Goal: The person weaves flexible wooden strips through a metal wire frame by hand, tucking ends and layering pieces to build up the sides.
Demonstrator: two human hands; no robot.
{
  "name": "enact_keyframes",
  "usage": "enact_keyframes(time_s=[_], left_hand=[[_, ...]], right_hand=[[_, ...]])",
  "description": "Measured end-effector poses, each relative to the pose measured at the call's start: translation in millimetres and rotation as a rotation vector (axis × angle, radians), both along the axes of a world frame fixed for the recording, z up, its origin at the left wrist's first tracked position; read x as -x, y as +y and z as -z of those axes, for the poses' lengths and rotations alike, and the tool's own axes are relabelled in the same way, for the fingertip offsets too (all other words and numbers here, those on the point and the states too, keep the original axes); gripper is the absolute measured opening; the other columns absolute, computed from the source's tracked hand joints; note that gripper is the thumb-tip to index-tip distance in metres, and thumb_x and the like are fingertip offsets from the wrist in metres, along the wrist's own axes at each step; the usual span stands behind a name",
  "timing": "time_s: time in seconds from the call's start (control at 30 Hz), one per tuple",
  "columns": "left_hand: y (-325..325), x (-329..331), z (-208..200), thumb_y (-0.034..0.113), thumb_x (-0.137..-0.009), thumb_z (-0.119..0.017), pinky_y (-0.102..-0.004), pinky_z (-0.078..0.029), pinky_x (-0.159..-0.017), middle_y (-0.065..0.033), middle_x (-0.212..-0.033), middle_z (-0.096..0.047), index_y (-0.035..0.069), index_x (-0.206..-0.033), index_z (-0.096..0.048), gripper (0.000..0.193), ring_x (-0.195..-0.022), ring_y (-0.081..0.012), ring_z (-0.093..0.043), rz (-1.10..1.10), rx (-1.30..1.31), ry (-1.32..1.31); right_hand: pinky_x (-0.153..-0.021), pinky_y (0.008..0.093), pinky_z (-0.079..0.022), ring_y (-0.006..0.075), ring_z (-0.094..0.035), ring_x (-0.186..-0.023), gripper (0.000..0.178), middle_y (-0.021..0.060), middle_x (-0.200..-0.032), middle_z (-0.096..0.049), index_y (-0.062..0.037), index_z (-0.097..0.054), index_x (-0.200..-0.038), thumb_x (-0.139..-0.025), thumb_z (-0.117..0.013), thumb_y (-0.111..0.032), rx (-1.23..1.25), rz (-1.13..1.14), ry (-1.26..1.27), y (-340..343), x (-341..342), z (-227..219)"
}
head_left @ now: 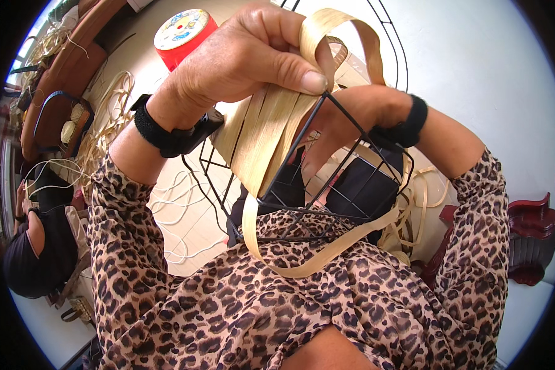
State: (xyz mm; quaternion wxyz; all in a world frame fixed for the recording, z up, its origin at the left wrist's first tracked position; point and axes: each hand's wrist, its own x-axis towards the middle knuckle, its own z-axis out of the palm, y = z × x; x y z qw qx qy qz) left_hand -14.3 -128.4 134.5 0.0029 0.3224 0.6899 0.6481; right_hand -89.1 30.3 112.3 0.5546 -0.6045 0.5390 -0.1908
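Note:
A black wire frame (345,214), box-like with an open grid, rests over my lap. Flat straw-coloured strips (265,139) lie side by side around one of its sides. At the frame's upper corner my left hand (253,52) pinches a strip between thumb and fingers, and a loose loop (336,17) of it curls up beyond them. My right hand (351,114) reaches inside the frame behind the wires, its visible fingers stretched downward beside the wrapped strips; their tips are partly hidden. A long strip tail (327,256) sags below the frame across my patterned top.
A red round tin (185,38) stands on the floor ahead. Loose strips (108,117) and white cord (172,216) lie to the left. Another person (40,246) in black sits at far left near a brown wooden bench (68,80). Dark red furniture (530,225) stands right.

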Motion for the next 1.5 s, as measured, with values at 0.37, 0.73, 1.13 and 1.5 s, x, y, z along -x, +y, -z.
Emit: enact_keyframes(time_s=[0.37, 0.73, 1.13, 1.5], left_hand=[[-21, -15, 18, 0.001, -0.077, -0.065, -0.0218, -0.047, -0.059, -0.0104, -0.075, -0.064, -0.007, -0.084, -0.063, 0.011, -0.065, -0.0131, -0.058, -0.049, -0.353, -0.443], [5, 13, -15, 0.002, -0.076, -0.067, -0.0217, -0.043, -0.056, -0.0083, -0.073, -0.062, -0.007, -0.083, -0.064, 0.012, -0.063, -0.0116, -0.054, 0.282, -0.266, -0.2], [-79, -30, 11, 0.021, -0.08, -0.066, -0.0224, -0.039, -0.039, -0.0076, -0.06, -0.051, 0.0, -0.074, -0.057, 0.023, -0.047, -0.0127, -0.049, -0.174, -0.046, 0.03], [-36, -1, 19, 0.021, -0.076, -0.068, -0.024, -0.043, -0.049, -0.0093, -0.064, -0.055, -0.004, -0.074, -0.06, 0.026, -0.054, -0.0145, -0.052, -0.101, -0.08, -0.093]], right_hand=[[-0.04, 0.0164, -0.025, 0.0008, -0.031, -0.046, 0.029, -0.0091, -0.055, -0.036, -0.0075, -0.059, -0.082, -0.085, -0.05, -0.035, 0.331, 0.747, 0.492, 71, 108, -24], [-0.056, 0.0227, -0.029, 0.0077, -0.037, -0.065, 0.031, -0.0022, -0.073, -0.041, -0.0054, -0.056, -0.093, -0.084, -0.053, -0.035, 0.25, 1.228, 1.065, 206, 171, 24], [-0.073, 0.0294, -0.034, 0.0152, -0.043, -0.085, 0.04, 0.0054, -0.092, -0.047, -0.0032, -0.054, -0.105, -0.082, -0.056, -0.035, -0.233, 1.593, 0.982, 412, 71, 65], [-0.089, 0.0356, -0.038, 0.0221, -0.048, -0.103, 0.051, 0.0124, -0.11, -0.052, -0.0011, -0.051, -0.117, -0.08, -0.059, -0.036, 0.071, 1.021, 0.633, 225, 79, 17]])
